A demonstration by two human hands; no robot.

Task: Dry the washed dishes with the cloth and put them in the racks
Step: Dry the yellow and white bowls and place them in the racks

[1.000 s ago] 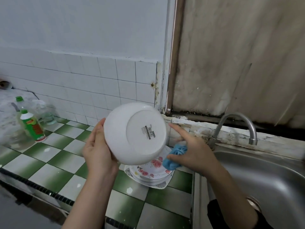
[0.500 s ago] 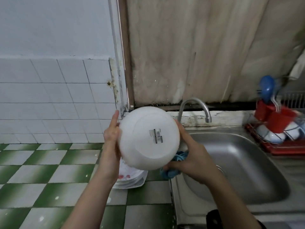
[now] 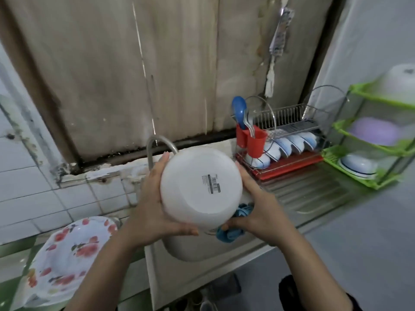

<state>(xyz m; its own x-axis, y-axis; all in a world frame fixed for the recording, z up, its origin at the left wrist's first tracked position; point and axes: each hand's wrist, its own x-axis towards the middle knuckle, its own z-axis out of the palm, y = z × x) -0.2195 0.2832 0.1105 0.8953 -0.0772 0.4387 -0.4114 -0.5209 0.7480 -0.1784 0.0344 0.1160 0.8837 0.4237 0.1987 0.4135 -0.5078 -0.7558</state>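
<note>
We stand at a steel sink (image 3: 179, 250) under a stained, weathered wall panel (image 3: 112, 75), with the tap (image 3: 155, 143) at the middle of the frame and a ribbed draining board (image 3: 310, 194) running off to the right. A stack of flowered plates (image 3: 67, 254) lies on the tiled table (image 3: 15, 249) at the lower left.

At the centre we hold a white bowl (image 3: 201, 189) above the sink, its underside turned towards us and a printed label (image 3: 212, 184) on its base. Our left hand (image 3: 155, 207) grasps it on the left, fingers lying up the wall and thumb hooked beneath the lower edge. Our right hand (image 3: 258, 212) clutches the bunched blue cloth (image 3: 231, 232) against its palm while its fingers steady the bowl's right side.

The wire rack (image 3: 289, 129), in the right half of the frame, already carries a row of small bowls (image 3: 289, 144) and a red cup (image 3: 256, 142) of cutlery; the green rack (image 3: 370, 173) stands at the far right.

We judge the bowl stiff, smooth and breakable, fairly heavy for one hand, and slippery wherever it is damp. The safest hold looks to be the rim and the foot ring, both hands opposed. The cloth is soft and gives grip if kept between palm and glaze.
</note>
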